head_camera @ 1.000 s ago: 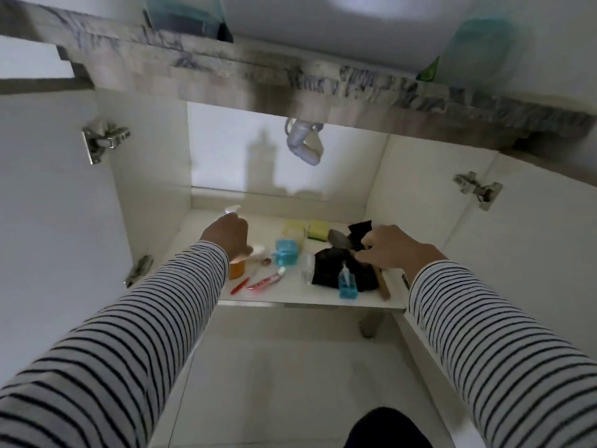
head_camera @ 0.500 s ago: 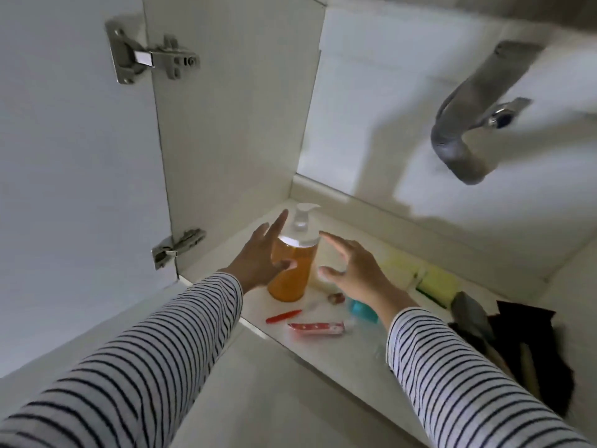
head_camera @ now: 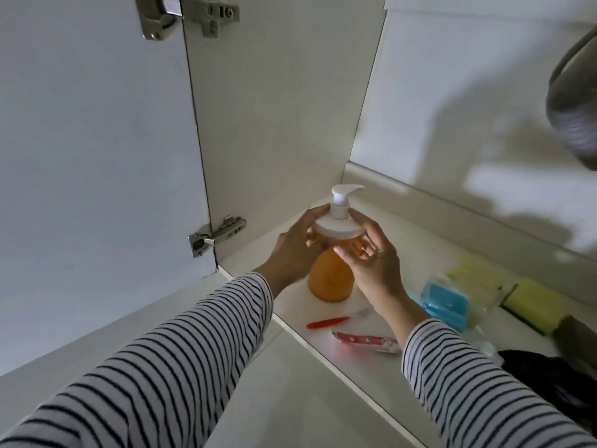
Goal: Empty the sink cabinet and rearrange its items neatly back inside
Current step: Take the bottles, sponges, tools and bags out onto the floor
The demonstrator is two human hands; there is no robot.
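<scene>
Both hands, the left hand (head_camera: 292,253) and the right hand (head_camera: 371,263), are clasping the soap bottle (head_camera: 331,273) just under its white cap. It is probably rather heavy and smooth, so holding the body lower down seems safer than the pump.

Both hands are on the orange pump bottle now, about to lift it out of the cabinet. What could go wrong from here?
1. Both hands, left and right, hold the orange pump bottle up near its white cap; if the cap is loose, the body might drop or spill.
2. The red toothbrush and red tube lie near the shelf's front edge, under the right forearm; a sleeve could sweep them off.
3. The drain pipe hangs overhead; lifting high may bump it.
</scene>
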